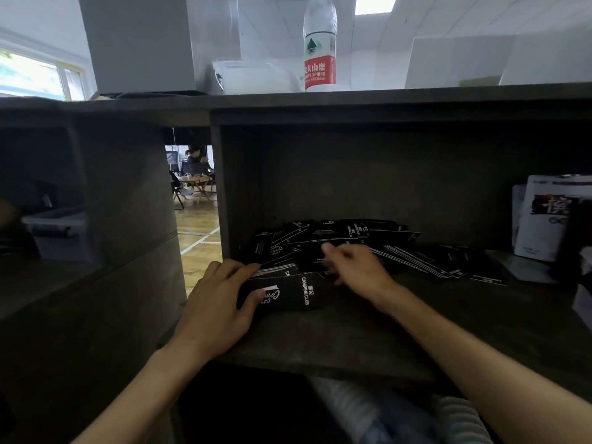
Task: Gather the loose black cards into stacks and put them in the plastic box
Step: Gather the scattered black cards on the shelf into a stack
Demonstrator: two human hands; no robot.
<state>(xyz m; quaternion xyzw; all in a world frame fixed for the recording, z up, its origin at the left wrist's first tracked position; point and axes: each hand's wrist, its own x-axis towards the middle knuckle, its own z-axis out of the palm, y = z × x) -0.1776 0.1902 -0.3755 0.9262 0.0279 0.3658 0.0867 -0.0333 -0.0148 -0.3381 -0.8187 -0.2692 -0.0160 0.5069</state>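
Observation:
Loose black cards [346,238] with white print lie heaped and fanned across the back of a dark wooden shelf [352,341]. My left hand [214,302] grips a small stack of black cards [288,293] at the shelf's left, thumb on top of the "Camping Club" face. My right hand [355,267] reaches into the heap, blurred, its fingers spread over the cards; whether it pinches one is unclear. A clear plastic box [54,225] sits in the dim compartment at far left.
White leaflets [544,219] stand at the shelf's right end. On the top board stand a water bottle [320,49], a clear tub [253,76] and a grey box [141,43]. The shelf's upright panel [221,193] is just left of the heap.

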